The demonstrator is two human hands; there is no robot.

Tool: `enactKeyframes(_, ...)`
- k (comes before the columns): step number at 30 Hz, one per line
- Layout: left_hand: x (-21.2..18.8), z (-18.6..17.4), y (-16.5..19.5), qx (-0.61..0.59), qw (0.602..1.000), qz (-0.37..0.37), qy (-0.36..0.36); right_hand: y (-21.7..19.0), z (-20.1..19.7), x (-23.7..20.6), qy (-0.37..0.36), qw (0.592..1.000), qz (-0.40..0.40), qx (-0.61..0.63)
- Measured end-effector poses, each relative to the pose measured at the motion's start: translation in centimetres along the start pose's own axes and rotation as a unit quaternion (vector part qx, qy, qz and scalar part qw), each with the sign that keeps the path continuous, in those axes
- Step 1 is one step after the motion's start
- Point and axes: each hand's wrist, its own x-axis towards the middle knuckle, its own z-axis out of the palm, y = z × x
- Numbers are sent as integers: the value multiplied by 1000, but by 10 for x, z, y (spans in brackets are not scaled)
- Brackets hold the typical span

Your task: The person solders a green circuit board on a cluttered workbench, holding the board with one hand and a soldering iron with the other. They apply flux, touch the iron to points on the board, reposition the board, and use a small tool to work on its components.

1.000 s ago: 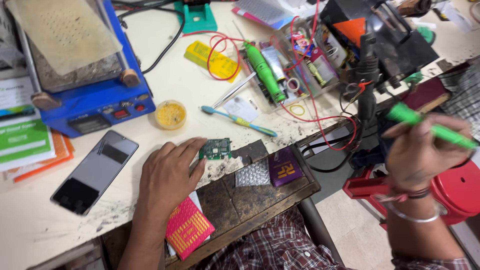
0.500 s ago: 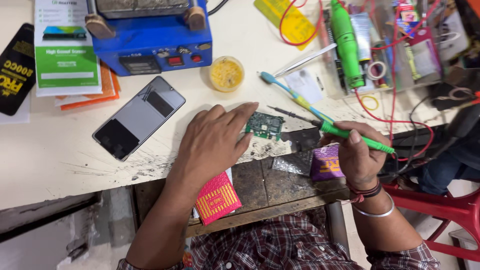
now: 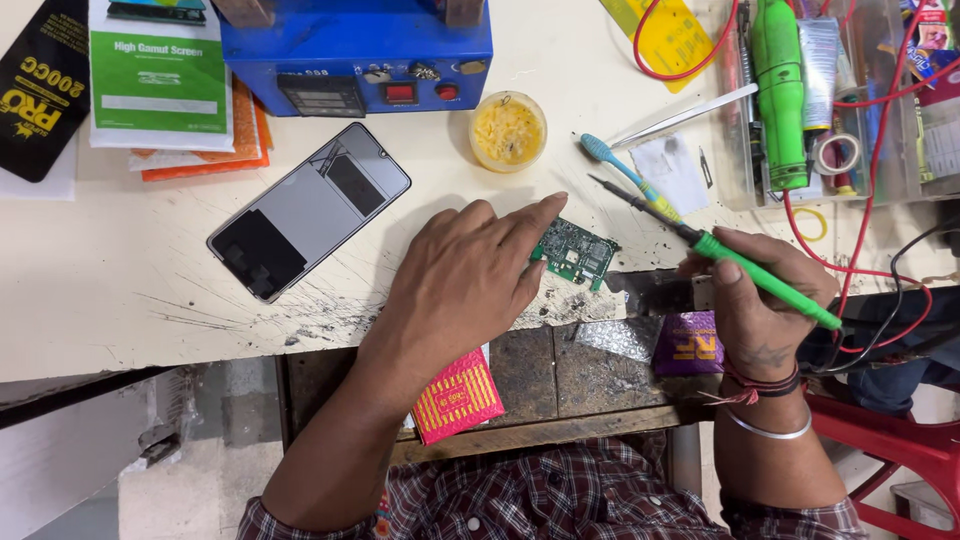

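Far left: a black packet [image 3: 40, 85] and a green-and-white carton [image 3: 160, 75] on orange sleeves lie at the bench's back edge.
Phone: a dark smartphone [image 3: 308, 210] lies face up on the scarred white bench [image 3: 120, 300], well apart from the work.
Blue machine: a blue bench unit [image 3: 360, 50] stands behind, its red switch facing the worker.
Left hand: the left hand [image 3: 465, 275] lies flat, fingers spread and released, the forefinger tip pinning the green circuit board [image 3: 575, 252] at the bench's front edge.
Jar: a small round tub [image 3: 508, 130] stands open behind the board, holding yellow paste, probably flux.
Step in hand: soldering appears to be starting; the iron's tip hovers just above and behind the board, not yet touching.
Next move: it calls for a short, steady drop onto the chosen joint while the board stays pinned.
Right hand: the right hand [image 3: 765, 300] grips the green soldering iron [image 3: 740, 262] like a pen.
Tray: a clear plastic tray [image 3: 745, 185] at right holds a green tool, tape rolls and red wires.
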Motion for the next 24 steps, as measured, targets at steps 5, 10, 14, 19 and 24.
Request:
enactKeyframes(5,0,6,-3,7,1000,9,20,3,3,-6,22,999,-4,-32)
enactKeyframes(10,-2,7,-4,6,999,12,29,6,7,-11,62,996,-55,21)
enactKeyframes(14,0,7,-3,-4,1000,12,17,10,6,-12,83,992,-92,2)
enactKeyframes(19,4,5,0,-14,1000,9,-7,19,5,-10,44,992,-115,-18)
enactKeyframes(24,3,1,2,3,999,-13,-44,24,7,-10,56,988,-138,-42)
